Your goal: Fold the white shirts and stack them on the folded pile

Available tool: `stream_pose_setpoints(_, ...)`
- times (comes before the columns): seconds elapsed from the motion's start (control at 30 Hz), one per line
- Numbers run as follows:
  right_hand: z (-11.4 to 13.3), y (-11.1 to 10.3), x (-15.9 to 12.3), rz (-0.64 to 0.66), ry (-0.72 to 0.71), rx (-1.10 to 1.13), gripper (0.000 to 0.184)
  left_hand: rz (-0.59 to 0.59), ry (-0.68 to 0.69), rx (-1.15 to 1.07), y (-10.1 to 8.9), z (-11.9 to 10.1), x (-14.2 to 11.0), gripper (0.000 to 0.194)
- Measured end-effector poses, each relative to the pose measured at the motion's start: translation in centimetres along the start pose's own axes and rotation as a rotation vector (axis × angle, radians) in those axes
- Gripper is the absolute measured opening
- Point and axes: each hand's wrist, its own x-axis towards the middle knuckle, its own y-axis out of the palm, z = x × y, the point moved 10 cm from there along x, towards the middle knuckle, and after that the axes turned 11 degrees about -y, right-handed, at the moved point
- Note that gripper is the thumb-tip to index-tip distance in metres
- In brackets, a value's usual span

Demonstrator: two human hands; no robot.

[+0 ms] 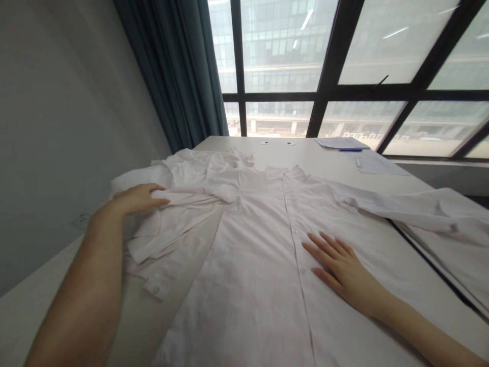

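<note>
A white button-up shirt (255, 265) lies spread out front side up, its collar (294, 172) toward the window. My left hand (139, 199) pinches the bunched, wrinkled sleeve (187, 198) on the left between thumb and fingers. Flat on the shirt front, just right of the button placket, rests my right hand (340, 270) with its fingers spread. The other sleeve (405, 204) stretches out to the right. Beyond my left hand, more crumpled white cloth (206, 165) is heaped; where it ends and the shirt begins is hard to tell.
The white table (263, 155) reaches toward a dark-framed window. Paper sheets (340, 143) and a blue pen (350, 150) lie at its far right. A dark gap (428, 260) runs along the table on the right. A blue curtain (179, 71) and a grey wall (57, 127) stand at left.
</note>
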Motion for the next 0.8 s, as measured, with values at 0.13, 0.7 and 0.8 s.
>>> stream_pose_setpoints(0.13, 0.0, 0.0, -0.1, 0.001, 0.007, 0.007, 0.052, -0.069, -0.062, 0.005, -2.0, -0.4, -0.7, 0.043)
stream_pose_setpoints(0.7, -0.1, 0.0, 0.0, 0.011, 0.011, -0.001, 0.052, 0.176, -0.171, -0.011, -0.1, -0.9, -1.7, 0.04)
stream_pose_setpoints(0.8, -0.1, 0.0, 0.0, 0.009, 0.012, -0.001, 0.052, 0.195, -0.094, 0.067, 1.5, -0.6, -1.1, 0.056)
